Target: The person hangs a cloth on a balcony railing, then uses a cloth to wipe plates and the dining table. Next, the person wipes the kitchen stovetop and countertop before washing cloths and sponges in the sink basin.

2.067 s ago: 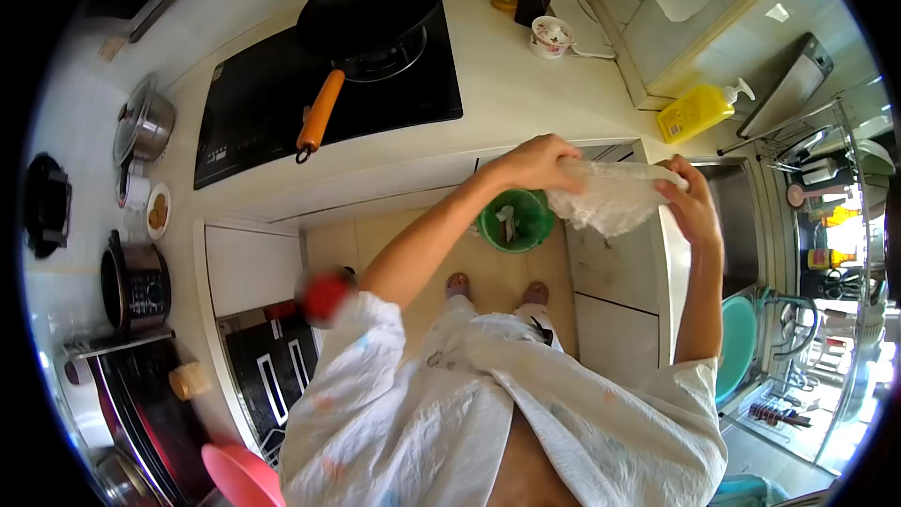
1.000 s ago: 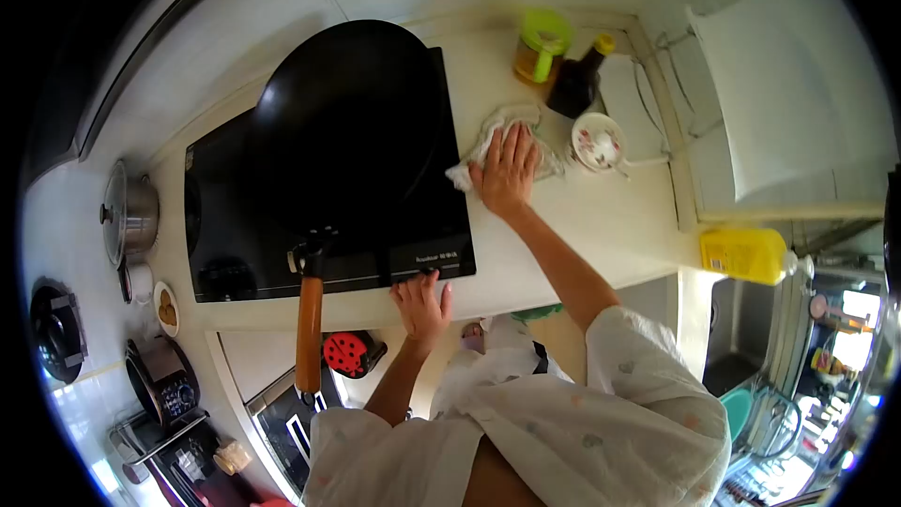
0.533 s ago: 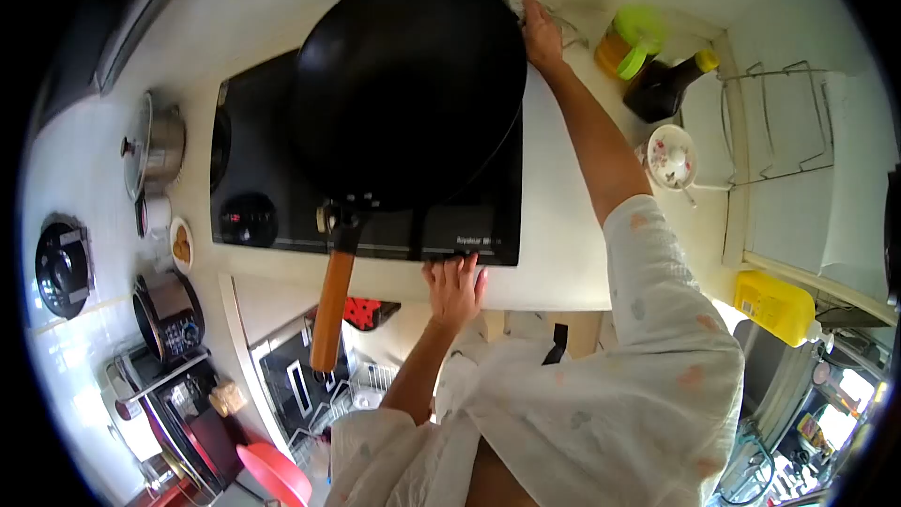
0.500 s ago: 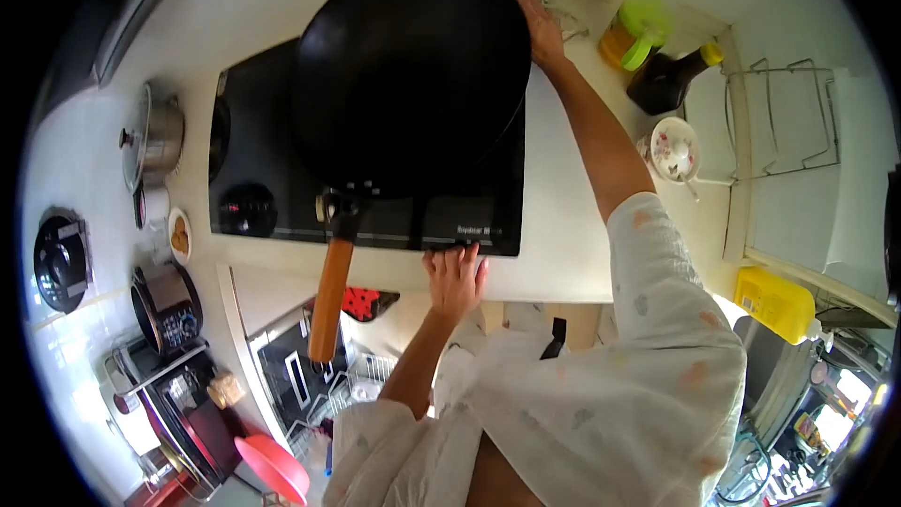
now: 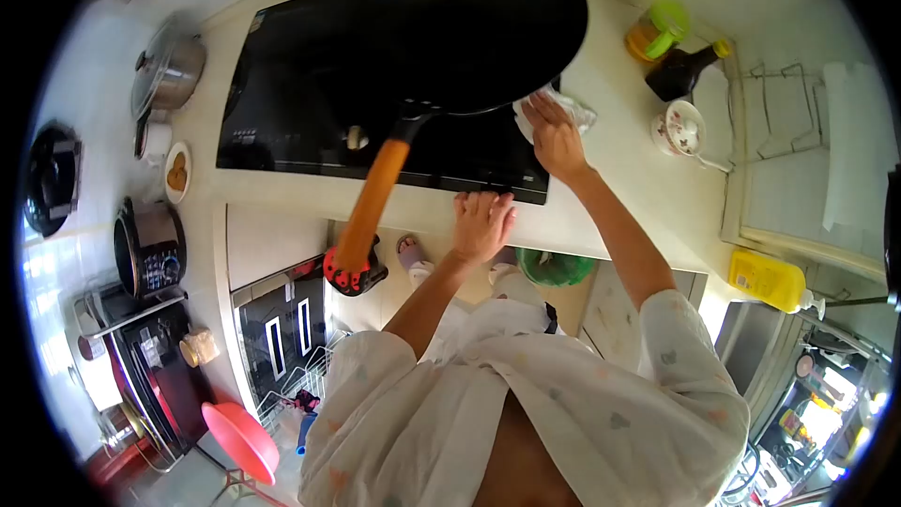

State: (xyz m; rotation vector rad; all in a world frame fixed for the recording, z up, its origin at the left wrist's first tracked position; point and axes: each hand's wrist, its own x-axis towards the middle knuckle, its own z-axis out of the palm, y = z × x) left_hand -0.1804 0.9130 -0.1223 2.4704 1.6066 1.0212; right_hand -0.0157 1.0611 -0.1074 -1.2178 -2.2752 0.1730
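My right hand [image 5: 557,141] has its fingers over a white cloth [image 5: 574,115], pressing it at the right edge of the black glass cooktop [image 5: 300,122]. Just beyond the fingers is the rim of a black wok [image 5: 479,28], which covers much of the cooktop. Its wooden handle [image 5: 374,207] points toward me, past the counter's front edge. My left hand [image 5: 483,227] rests on the counter's front strip below the cooktop, fingers extended, holding nothing.
At the right stand a green-lidded jug [image 5: 657,30], a dark bottle [image 5: 688,70] and a lidded floral pot [image 5: 678,129]. On the left are a steel pot [image 5: 174,70], a plate of food [image 5: 176,174] and a rice cooker [image 5: 150,249]. A green-lined bin [image 5: 554,268] is below.
My right hand has come from the far right side of the wok to the near right corner of the cooktop, with the cloth. The left hand stays at the front edge. The view has shifted.
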